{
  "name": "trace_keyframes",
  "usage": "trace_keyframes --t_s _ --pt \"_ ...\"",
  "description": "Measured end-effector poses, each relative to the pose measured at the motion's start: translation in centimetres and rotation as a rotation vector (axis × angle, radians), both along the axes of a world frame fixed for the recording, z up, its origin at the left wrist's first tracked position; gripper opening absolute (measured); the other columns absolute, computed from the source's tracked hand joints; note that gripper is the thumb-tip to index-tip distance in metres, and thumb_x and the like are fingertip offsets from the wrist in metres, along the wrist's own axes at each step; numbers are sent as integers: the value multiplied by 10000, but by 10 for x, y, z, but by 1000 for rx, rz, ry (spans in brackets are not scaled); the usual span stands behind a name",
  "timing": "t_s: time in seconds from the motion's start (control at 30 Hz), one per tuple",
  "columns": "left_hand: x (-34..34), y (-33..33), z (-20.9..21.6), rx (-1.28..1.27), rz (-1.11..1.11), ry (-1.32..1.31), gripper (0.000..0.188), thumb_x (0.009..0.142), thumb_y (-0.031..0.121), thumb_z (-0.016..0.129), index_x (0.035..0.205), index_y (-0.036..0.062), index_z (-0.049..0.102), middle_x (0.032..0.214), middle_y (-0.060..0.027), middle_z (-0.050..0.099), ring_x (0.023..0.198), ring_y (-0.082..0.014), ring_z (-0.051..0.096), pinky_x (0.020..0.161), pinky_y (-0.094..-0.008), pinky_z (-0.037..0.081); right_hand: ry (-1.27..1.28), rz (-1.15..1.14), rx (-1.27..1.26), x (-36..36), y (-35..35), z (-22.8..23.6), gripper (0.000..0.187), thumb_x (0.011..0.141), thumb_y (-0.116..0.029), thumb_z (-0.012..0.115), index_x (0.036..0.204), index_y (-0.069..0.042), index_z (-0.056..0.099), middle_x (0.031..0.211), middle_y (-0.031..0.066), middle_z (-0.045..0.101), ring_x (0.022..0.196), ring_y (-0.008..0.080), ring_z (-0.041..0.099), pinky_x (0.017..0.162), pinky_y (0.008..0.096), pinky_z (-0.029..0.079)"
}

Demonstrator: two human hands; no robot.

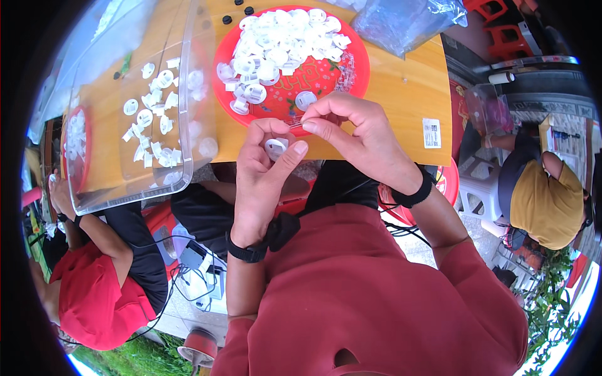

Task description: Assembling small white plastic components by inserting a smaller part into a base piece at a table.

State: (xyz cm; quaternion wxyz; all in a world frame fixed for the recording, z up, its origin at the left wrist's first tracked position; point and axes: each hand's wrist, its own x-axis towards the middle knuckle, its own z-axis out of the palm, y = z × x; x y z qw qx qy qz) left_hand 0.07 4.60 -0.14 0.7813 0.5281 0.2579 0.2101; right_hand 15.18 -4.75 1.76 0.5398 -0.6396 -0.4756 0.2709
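Observation:
My left hand is closed round a small white round plastic part, just off the table's near edge. Thumb and fingers of my right hand pinch a tiny clear plastic piece close beside it. Both hands meet over the near rim of a red plate. On that plate lies a heap of similar white parts, with one loose part close to my right fingers. Small clear pieces are piled at the plate's right side.
Left of the plate stands a clear plastic bin with scattered white parts. A plastic bag and several black caps lie farther back. A white label is on the table's right. One person sits at left, another at right.

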Motion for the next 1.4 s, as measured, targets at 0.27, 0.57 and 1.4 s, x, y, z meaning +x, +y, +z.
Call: trace_keyframes --t_s 0.27,0.57,1.4 --pt "-3 3 2 -218 -50 -67 437 900 33 417 1319 92 307 1248 -173 526 951 -180 574 832 -312 474 437 -75 -71 -4 -5 -1 124 950 -108 612 965 14 632 863 19 636 686 38 525 595 195 433" --pt "2 -1 9 -412 -113 -425 856 818 31 502 1548 152 73 1510 -277 253 1374 -358 339 1095 -427 335 474 191 2 -13 1 5 104 960 -88 581 972 9 617 1006 45 618 689 62 546 613 207 462" --pt "1 -5 -4 -119 207 -53 270 972 99 560 1223 3 580 1037 -68 674 880 -109 658 758 -235 535 731 -126 -5 -32 0 -3 189 970 -157 593 1035 18 621 910 41 659 778 84 643 690 217 526"
